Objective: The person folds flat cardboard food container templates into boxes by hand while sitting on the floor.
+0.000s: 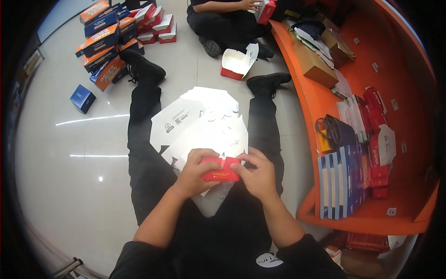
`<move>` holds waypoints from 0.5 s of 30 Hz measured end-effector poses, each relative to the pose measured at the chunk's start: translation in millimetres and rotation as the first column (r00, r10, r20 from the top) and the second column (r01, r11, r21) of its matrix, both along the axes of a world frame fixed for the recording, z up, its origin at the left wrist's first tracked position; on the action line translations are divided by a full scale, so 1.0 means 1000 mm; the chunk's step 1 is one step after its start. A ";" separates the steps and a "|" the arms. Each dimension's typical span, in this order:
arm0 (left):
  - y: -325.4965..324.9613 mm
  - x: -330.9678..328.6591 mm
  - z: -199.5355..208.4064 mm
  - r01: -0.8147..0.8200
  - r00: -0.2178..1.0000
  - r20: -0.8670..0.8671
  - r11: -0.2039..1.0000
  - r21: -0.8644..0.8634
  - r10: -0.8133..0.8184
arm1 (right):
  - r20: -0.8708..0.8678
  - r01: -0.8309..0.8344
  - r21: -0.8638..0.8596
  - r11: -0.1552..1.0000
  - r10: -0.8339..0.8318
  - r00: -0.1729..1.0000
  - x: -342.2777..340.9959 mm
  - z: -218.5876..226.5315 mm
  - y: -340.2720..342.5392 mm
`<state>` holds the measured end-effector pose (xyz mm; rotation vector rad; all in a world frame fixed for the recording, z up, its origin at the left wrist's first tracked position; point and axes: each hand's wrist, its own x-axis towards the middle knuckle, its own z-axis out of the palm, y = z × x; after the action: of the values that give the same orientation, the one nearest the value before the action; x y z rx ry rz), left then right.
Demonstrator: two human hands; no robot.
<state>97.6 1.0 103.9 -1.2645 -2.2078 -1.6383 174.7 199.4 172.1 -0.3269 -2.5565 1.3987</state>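
Observation:
Between my outstretched legs, my left hand [197, 173] and my right hand [256, 173] grip a red cardboard food box [220, 174] from its two sides. The red panel with small yellow print faces me, and both thumbs press on its upper edge, where a narrow slit parts two flaps. My fingers curl behind the panel and are partly hidden. Just beyond it, flat white box blanks [181, 122] lie in a loose pile on the floor, brightly lit in the middle. Whether the held box is still joined to the topmost white sheet I cannot tell.
Orange and blue boxes [104, 39] are stacked at far left, beside folded red-and-white boxes [165, 25]. A small blue box [82, 98] lies nearer. An open box [234, 63] stands by a seated co-worker [223, 21] holding a red box. An orange shelf [304, 88] runs along the right.

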 end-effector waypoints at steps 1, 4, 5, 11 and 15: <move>0.000 0.000 0.002 -0.036 0.999 -0.027 0.999 0.007 0.036 | 0.000 -0.007 -0.100 0.995 0.007 1.000 0.001 -0.002 0.000; 0.003 -0.002 0.003 -0.049 0.991 -0.124 0.999 0.008 0.050 | 0.019 0.015 -0.344 0.939 -0.009 1.000 0.006 -0.010 -0.008; 0.006 -0.004 0.004 -0.047 0.992 -0.121 0.999 0.006 0.048 | 0.010 0.030 -0.365 0.931 -0.028 1.000 0.006 -0.011 -0.012; 0.007 -0.005 0.001 -0.009 0.961 -0.267 0.979 0.203 0.064 | -0.094 -0.013 -0.307 0.952 -0.016 0.995 0.013 -0.002 -0.016; 0.006 -0.009 -0.008 -0.004 0.940 -0.333 0.978 0.209 0.075 | -0.142 -0.061 -0.108 0.992 0.046 0.989 0.003 0.014 -0.012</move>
<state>88.6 6.9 96.0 -1.3189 -1.7995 -1.4581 178.2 187.9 186.4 -0.1721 -2.3974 1.5304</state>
